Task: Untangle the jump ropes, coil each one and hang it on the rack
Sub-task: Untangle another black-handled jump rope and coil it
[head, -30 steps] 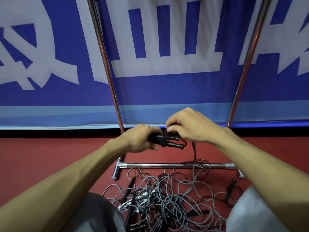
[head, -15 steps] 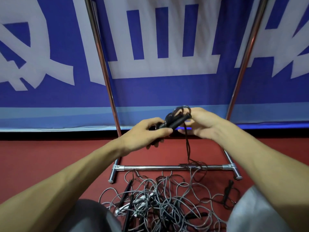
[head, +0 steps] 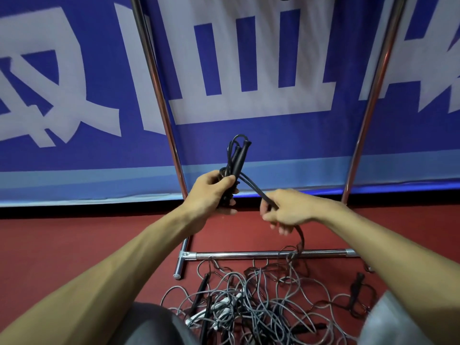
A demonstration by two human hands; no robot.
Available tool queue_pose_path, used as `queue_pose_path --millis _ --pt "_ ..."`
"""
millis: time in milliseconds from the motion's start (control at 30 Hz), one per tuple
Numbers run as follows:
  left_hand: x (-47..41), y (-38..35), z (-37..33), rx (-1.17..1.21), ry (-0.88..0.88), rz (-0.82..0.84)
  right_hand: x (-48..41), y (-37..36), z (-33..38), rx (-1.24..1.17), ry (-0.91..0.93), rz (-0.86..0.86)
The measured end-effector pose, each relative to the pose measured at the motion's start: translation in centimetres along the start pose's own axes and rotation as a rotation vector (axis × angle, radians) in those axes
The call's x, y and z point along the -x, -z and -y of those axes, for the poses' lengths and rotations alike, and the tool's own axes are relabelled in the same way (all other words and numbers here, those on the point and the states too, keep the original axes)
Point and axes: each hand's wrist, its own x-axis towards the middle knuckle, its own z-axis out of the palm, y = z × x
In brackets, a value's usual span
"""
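Black handles [head: 239,158] near-upright in left hand [head: 211,192]

Black jump rope [head: 239,159], handles upright, above tangled rope pile [head: 258,303] by chrome rack [head: 236,255]

rope pile [head: 261,302] before rack [head: 268,254], banner [head: 249,135] behind
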Motion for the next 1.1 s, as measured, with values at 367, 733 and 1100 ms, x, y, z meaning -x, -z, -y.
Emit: queue_pose_path --millis 367,733,1100 --pt "-1.9 2.0 3.3 -0.674 -0.146 -0.025 1.9 0.5 0.9 0.437 0.297 -0.037" --pt "0.0 0.5 2.6 -1.261 -0.348 0.359 2.2 1.9 0.3 0.264 0.377 -0.452" --pt "2.6 -1.1 0.3 -0.693 -0.299 0.438 1.3 1.7 -0.3 -0.513 0.023 -0.422"
